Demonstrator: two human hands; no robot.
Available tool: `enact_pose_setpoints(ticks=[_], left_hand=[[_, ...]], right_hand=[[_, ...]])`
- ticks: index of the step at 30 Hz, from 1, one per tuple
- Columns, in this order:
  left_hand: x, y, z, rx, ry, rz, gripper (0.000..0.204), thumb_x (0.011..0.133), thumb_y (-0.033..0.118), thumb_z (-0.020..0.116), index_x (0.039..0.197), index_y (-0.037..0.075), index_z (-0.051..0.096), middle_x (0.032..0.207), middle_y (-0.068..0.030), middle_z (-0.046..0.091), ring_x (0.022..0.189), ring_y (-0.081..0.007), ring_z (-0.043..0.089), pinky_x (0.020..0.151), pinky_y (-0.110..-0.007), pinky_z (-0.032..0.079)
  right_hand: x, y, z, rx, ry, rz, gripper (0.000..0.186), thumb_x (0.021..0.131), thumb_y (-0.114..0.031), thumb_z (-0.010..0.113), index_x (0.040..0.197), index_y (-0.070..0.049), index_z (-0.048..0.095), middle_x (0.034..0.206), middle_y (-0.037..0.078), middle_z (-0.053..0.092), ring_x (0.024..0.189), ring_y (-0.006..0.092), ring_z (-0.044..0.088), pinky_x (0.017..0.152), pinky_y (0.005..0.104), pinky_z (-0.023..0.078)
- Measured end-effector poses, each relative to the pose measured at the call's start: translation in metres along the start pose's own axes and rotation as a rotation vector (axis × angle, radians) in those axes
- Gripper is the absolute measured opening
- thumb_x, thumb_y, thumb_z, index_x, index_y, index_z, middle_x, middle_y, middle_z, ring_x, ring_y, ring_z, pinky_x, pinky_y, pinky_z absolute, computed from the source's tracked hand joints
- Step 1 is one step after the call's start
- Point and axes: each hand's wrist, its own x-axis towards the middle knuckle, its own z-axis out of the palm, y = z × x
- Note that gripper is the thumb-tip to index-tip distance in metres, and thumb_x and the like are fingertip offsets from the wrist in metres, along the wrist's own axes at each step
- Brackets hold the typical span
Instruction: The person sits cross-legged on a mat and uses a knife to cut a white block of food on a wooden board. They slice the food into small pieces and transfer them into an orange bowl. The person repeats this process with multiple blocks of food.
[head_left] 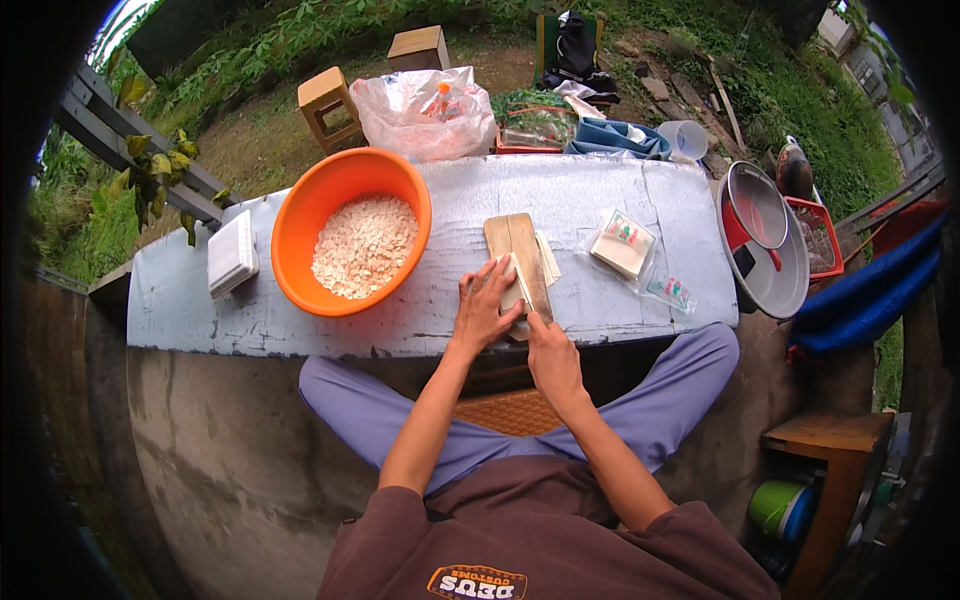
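A narrow wooden cutting board [511, 234] lies lengthwise before me on the table. Thin pale sheets [514, 288] rest on it, pressed down by my left hand [486, 304], whose fingers are spread and stretched out. Close beside it, my right hand [555, 362] is closed around what looks like a knife, mostly hidden by the fingers, at the board's near end. More pale strips [548, 258] fan out along the board's right edge. To the left, an orange basin [283, 240] holds a heap of small pale flat pieces [366, 246].
The silvery table [460, 190] spans the width ahead. A white plastic box [232, 254] sits at its left; an opened plastic packet of pale squares [623, 246] lies right. A grey basin [778, 280] with a red strainer stands off the right end. Behind are a plastic bag [425, 115] and wooden stool [327, 100].
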Motion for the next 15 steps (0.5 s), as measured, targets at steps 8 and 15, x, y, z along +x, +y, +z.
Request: enact_pose_setpoints(ticks=[8,15], left_hand=[[0.0,0.002,-0.001,-0.007,-0.004,-0.014,0.048,0.087,0.035,0.068,0.127,0.009,0.062,0.156,-0.0038,0.045,0.145,-0.0189,0.034,0.113,-0.041,0.024],[0.0,0.003,-0.001,-0.015,-0.006,-0.025,0.048,0.086,0.035,0.069,0.125,0.009,0.063,0.156,-0.0033,0.044,0.145,-0.0188,0.034,0.114,-0.04,0.023]], right_hand=[[-0.016,0.011,0.004,-0.032,-0.014,-0.007,0.018,0.098,-0.01,0.054,0.116,-0.014,0.051,0.087,0.024,0.061,0.072,0.0489,0.067,0.06,0.0582,0.055],[-0.035,0.018,0.003,-0.027,0.003,-0.012,0.013,0.099,-0.011,0.054,0.111,-0.013,0.05,0.087,0.023,0.06,0.07,0.0496,0.065,0.058,0.0588,0.053]])
